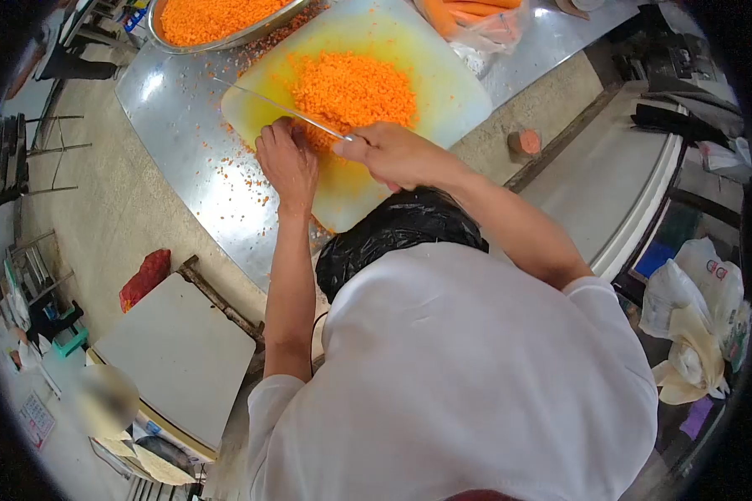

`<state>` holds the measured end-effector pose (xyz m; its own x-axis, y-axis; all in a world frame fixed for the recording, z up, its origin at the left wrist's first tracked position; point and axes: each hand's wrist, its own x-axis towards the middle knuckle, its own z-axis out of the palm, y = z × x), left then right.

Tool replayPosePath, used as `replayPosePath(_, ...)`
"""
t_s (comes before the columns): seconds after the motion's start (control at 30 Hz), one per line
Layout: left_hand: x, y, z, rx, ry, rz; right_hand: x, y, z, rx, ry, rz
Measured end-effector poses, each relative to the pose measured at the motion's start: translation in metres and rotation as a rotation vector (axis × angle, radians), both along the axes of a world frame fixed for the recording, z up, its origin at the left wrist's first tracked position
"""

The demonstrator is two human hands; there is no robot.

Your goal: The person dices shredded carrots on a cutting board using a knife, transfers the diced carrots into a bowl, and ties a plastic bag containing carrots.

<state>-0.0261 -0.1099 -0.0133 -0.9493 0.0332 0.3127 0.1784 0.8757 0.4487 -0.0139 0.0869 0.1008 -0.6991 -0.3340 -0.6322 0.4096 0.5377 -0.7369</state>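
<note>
My right hand (388,156) is closed round the handle of a knife (280,105), whose long thin blade points up and to the left. The blade crosses the near-left edge of a heap of finely chopped carrot (355,88). That heap lies on a yellow-stained white cutting board (443,79). Just below the blade, my left hand (288,163) rests at the board's left side with fingers curled in by the heap. What those fingertips hold, if anything, is hidden.
A metal bowl (194,52) full of chopped carrot stands at the back left of the steel table (163,108). Behind the board sits a plastic bag of whole carrots (485,23). Carrot bits are scattered on the steel. A white-topped table (180,351) is at lower left.
</note>
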Motion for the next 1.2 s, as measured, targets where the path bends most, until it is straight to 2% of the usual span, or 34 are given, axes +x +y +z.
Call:
replayPosePath(0.07, 0.001, 0.003, 0.005, -0.017, -0.048, 0.015, 0.004, 0.001, 0.019, 0.010, -0.007, 0.019)
replayPosePath(0.17, 0.002, 0.003, -0.001, -0.018, -0.010, 0.019, 0.002, 0.000, -0.019, -0.051, 0.048, -0.004)
replayPosePath(0.27, 0.005, -0.003, -0.002, 0.053, 0.025, 0.004, 0.002, 0.003, 0.017, 0.012, -0.027, 0.013)
replayPosePath(0.37, 0.008, 0.005, 0.006, -0.022, -0.067, 0.022, 0.007, -0.001, 0.004, -0.002, 0.018, 0.013)
replayPosePath(0.47, 0.010, -0.001, 0.002, 0.026, -0.019, 0.002, 0.001, -0.001, 0.003, -0.013, 0.030, 0.012)
replayPosePath(0.57, 0.016, -0.006, 0.003, 0.023, -0.035, -0.022, 0.007, 0.000, 0.026, 0.021, -0.031, 0.055)
replayPosePath(0.67, 0.017, 0.000, 0.001, 0.045, -0.028, 0.007, 0.009, -0.002, -0.024, -0.071, 0.036, 0.031)
replayPosePath(0.77, 0.020, -0.004, 0.002, 0.137, 0.003, -0.009, 0.004, -0.003, 0.018, -0.017, -0.043, 0.030)
replayPosePath(0.87, 0.022, 0.001, 0.003, 0.065, -0.005, 0.004, 0.007, -0.004, 0.005, 0.001, -0.016, 0.054)
replayPosePath(0.97, 0.022, -0.006, -0.004, 0.109, 0.027, -0.024, 0.003, -0.004, 0.000, -0.005, -0.041, 0.052)
replayPosePath(1.07, 0.026, -0.007, 0.000, 0.101, 0.003, -0.028, 0.007, -0.003, 0.026, -0.002, -0.041, 0.076)
replayPosePath(1.17, 0.027, -0.003, 0.002, 0.064, -0.019, -0.021, 0.009, -0.004, -0.013, -0.071, 0.007, 0.070)
replayPosePath(1.2, 0.026, -0.003, 0.004, 0.074, -0.017, -0.023, 0.005, -0.003, -0.004, -0.046, -0.001, 0.074)
